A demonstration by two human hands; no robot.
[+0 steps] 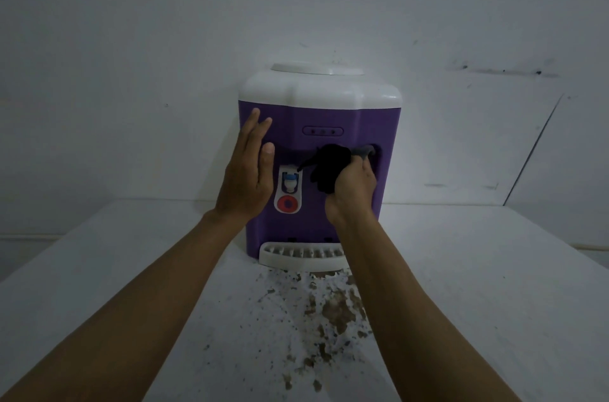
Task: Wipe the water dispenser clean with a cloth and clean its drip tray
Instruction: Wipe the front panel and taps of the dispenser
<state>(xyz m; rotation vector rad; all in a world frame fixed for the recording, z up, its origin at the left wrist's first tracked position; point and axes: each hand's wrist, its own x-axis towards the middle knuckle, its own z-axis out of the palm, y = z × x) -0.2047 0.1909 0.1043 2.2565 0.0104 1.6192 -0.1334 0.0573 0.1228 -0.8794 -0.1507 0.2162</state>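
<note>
A purple water dispenser (321, 118) with a white top stands on a white table against the wall. My left hand (248, 171) lies flat with straight fingers against its left front edge. My right hand (351, 190) grips a bunched black cloth (329, 167) and presses it into the tap recess on the right side of the front. A white tap with a blue tip and a red push button (289, 194) shows on the left of the recess; the right tap is hidden by the cloth. The white slotted drip tray (301, 255) sits at the dispenser's foot.
The white table (478, 286) has brown chipped patches and specks (333, 309) in front of the drip tray. A white wall rises close behind the dispenser. A panel leans on the wall at the right (534, 144).
</note>
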